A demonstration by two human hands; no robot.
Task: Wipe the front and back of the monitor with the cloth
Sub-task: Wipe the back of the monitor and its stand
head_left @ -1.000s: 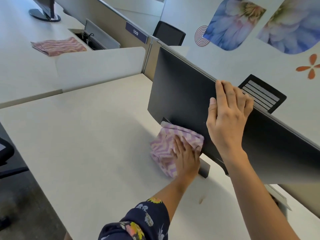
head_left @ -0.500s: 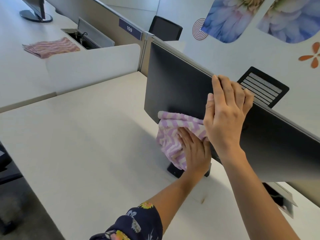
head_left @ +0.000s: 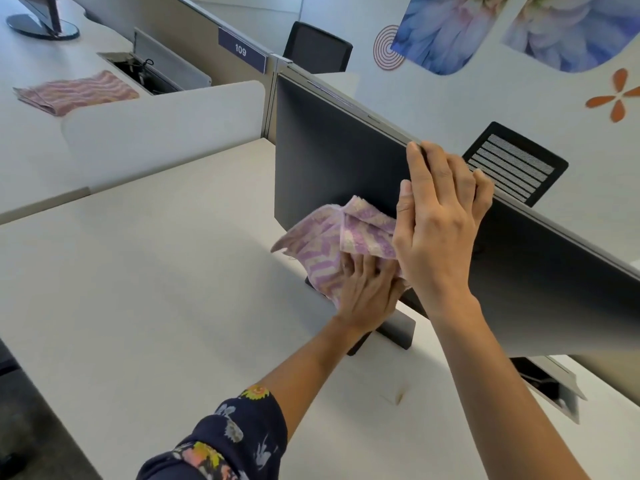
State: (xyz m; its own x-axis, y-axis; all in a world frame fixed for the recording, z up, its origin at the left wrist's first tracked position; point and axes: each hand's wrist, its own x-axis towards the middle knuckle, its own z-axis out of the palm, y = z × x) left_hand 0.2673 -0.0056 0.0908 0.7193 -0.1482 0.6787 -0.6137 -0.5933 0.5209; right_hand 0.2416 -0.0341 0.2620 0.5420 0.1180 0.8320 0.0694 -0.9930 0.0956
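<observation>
A wide black monitor (head_left: 332, 161) stands on the pale desk (head_left: 145, 271), its dark screen facing me. My left hand (head_left: 367, 292) presses a purple-and-cream zigzag cloth (head_left: 332, 237) flat against the lower part of the screen, fingers spread over the fabric. A corner of the cloth flaps off to the left. My right hand (head_left: 440, 216) holds the monitor's top edge, fingers hooked over the back, thumb on the front. The monitor's stand (head_left: 394, 330) shows below my left wrist.
A second striped cloth (head_left: 76, 93) lies on the neighbouring desk at the far left, beyond a low white divider (head_left: 166, 129). An open cable tray (head_left: 149, 72) and another monitor's base (head_left: 41, 27) sit there. A cable hatch (head_left: 550, 382) opens behind the monitor at right.
My left hand has carried the cloth up from the monitor's foot onto the screen and rightwards, and a corner has unfolded. My right hand has stayed on the top edge.
</observation>
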